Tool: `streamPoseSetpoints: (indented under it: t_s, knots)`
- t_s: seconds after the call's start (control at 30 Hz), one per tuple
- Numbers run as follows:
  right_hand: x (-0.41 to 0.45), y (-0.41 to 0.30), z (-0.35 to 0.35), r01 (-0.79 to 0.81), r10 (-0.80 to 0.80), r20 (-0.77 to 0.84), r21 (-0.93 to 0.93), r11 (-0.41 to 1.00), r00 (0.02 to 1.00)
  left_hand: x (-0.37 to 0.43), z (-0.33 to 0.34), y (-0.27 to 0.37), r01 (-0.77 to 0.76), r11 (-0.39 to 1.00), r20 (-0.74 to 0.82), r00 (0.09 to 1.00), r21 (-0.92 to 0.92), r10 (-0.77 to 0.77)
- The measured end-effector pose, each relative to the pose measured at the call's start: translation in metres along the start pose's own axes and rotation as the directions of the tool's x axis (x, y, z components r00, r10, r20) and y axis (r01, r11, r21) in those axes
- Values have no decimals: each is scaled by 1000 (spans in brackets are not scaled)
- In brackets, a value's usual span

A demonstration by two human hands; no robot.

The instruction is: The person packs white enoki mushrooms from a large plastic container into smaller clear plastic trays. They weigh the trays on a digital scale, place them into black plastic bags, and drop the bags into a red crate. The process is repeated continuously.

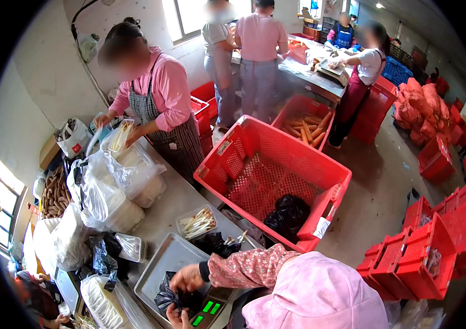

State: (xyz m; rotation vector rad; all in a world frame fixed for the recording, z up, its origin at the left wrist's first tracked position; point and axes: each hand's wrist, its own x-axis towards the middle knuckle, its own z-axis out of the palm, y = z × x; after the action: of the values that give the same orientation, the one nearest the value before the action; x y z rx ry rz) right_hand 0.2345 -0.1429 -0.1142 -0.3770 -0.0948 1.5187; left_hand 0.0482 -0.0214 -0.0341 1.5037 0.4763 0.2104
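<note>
Neither of my hands is in view. Before me, a co-worker in a pink cloth hat (315, 292) bends over a steel worktable (165, 193). That person's hands are at the gathered top of a black plastic bag (166, 294). The bag sits on a shallow metal tray (154, 263), beside a digital scale (208, 308) with lit green displays. Beyond the tray, a clear plastic punnet (197, 222) holds pale, thin stalks. More stalks stick out of a second black bag (216, 243) near the table's edge.
A large red plastic crate (257, 181) with a black bag inside stands past the table. Behind it, another crate holds carrots (309, 129). Plastic-wrapped stacks of trays (109, 205) crowd the left. A person in a checked apron (165, 119) handles a punnet. Red crates (413, 255) are stacked right.
</note>
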Motion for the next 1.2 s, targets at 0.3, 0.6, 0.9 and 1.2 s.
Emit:
streamPoseSetpoints:
  t_s: [0.3, 0.6, 0.9, 1.2]
  knots:
    - [10, 11, 32, 208, -172, -116, 530, 822, 978, -7, -22, 10, -238, 564, 161, 970, 791, 182]
    - [9, 9, 19, 419, -683, -139, -698, 581, 717, -5, -29, 16, -407, 781, 195, 913, 473, 357]
    - [-2, 40, 90, 415, -726, 108, -873, 258, 679, 17, 1, 3, -150, 974, 55, 985, -171, 161]
    - [6, 30, 79, 326, -852, 109, -943, 75, 512, 44, -25, -40, -40, 928, -42, 999, -371, 26]
